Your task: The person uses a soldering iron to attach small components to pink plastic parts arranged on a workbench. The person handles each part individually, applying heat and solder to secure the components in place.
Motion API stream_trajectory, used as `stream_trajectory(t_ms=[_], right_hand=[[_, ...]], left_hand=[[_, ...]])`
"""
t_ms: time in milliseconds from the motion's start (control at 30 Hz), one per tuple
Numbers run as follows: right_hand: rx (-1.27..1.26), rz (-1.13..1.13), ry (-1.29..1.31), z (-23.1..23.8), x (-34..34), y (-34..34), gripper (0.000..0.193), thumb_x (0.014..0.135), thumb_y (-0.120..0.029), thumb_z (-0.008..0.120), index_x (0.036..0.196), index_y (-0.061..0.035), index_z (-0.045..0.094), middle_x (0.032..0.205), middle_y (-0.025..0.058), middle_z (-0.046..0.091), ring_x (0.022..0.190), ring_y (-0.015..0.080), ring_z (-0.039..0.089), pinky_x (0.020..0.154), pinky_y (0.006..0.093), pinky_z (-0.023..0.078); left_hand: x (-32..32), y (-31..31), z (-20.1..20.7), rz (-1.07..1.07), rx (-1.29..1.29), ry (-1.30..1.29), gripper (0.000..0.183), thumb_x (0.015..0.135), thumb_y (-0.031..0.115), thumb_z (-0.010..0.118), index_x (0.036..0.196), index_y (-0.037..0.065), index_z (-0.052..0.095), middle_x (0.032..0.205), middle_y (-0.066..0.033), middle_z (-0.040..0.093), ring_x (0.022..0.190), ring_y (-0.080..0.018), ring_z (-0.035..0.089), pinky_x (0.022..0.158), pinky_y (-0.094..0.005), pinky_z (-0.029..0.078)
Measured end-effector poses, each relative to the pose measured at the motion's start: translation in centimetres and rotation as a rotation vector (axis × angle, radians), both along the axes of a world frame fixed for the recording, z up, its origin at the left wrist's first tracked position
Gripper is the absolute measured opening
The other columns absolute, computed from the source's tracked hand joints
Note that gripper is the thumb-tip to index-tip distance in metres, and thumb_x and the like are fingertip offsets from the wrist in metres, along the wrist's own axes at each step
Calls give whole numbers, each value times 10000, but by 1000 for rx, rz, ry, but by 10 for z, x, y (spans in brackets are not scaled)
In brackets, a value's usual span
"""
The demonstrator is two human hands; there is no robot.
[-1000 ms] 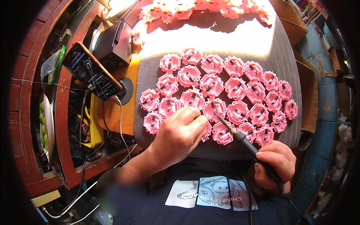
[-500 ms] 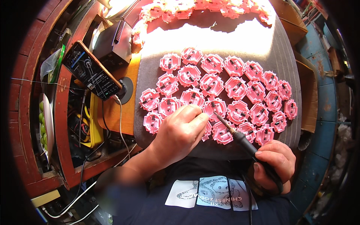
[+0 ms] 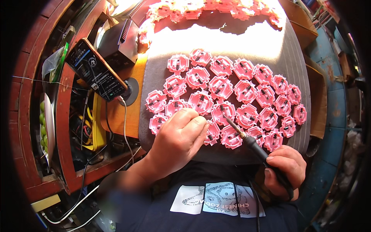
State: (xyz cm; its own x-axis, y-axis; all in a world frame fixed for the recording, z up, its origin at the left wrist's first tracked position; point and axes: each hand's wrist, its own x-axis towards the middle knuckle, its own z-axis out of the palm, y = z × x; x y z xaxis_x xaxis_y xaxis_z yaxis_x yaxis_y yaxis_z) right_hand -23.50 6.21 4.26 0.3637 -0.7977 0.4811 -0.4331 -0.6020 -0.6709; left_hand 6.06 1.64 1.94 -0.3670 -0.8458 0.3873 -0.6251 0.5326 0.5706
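Gripping the soldering iron (image 3: 253, 144) by its handle in curled right fingers (image 3: 288, 157), pointing its long axis forward-left. Pinching the left fingers (image 3: 196, 126) together, cannot tell on what. Just right of these, nearer than to the right: a pink housing (image 3: 223, 111) at the iron's tip. Beyond, other pink housings (image 3: 244, 91) on the table (image 3: 296, 69).

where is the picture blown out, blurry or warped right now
Head view: strong glare burns out the upper part of the grey board and washes over the far pink parts; head view: a soft blur covers part of the left forearm; head view: the fisheye bends the red wooden frame; head view: the soldering iron looks fairly sharp.
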Motion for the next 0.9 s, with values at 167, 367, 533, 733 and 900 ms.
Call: stream_trajectory(t_ms=[167, 367, 533, 733, 900], right_hand=[[12, 16, 2, -1, 4, -2, 377, 713, -41, 822, 1070, -26, 704, 831, 156, 703, 636, 292, 666, 597, 397, 544], [30, 6, 1, 1, 5, -2, 374, 699, -35, 820, 1055, -24, 707, 828, 149, 702, 628, 289, 665, 600, 397, 547], [24, -31, 35, 5, 1, 4, 314, 733, -94, 822, 1024, -40, 717, 841, 147, 715, 664, 297, 687, 647, 407, 575], [68, -107, 58, 9, -3, 11, 269, 789, -160, 817, 1021, -55, 728, 856, 135, 730, 753, 308, 713, 754, 424, 595], [90, -121, 28, 7, 1, 10, 273, 806, -174, 822, 1031, -48, 732, 866, 142, 729, 759, 314, 712, 762, 429, 597]], left_hand=[[7, 1, 2, 20, -58, 41, 195, 846, -71, 807, 1007, -4, 721, 932, -120, 683, 747, -272, 673, 661, -362, 546], [16, 5, 4, 70, -10, 49, 182, 863, -80, 794, 1019, -4, 738, 923, -108, 687, 756, -231, 676, 650, -323, 538], [25, 6, 6, 75, -48, 68, 226, 844, -51, 812, 1039, 3, 709, 953, -140, 694, 841, -327, 715, 738, -399, 585], [42, 9, 11, 103, -26, 94, 213, 841, -65, 808, 1022, 3, 719, 933, -141, 696, 804, -315, 708, 707, -389, 578], [55, -5, 25, 207, -221, 45, 166, 858, -55, 809, 1002, -4, 744, 916, -136, 688, 806, -276, 696, 713, -364, 566]])
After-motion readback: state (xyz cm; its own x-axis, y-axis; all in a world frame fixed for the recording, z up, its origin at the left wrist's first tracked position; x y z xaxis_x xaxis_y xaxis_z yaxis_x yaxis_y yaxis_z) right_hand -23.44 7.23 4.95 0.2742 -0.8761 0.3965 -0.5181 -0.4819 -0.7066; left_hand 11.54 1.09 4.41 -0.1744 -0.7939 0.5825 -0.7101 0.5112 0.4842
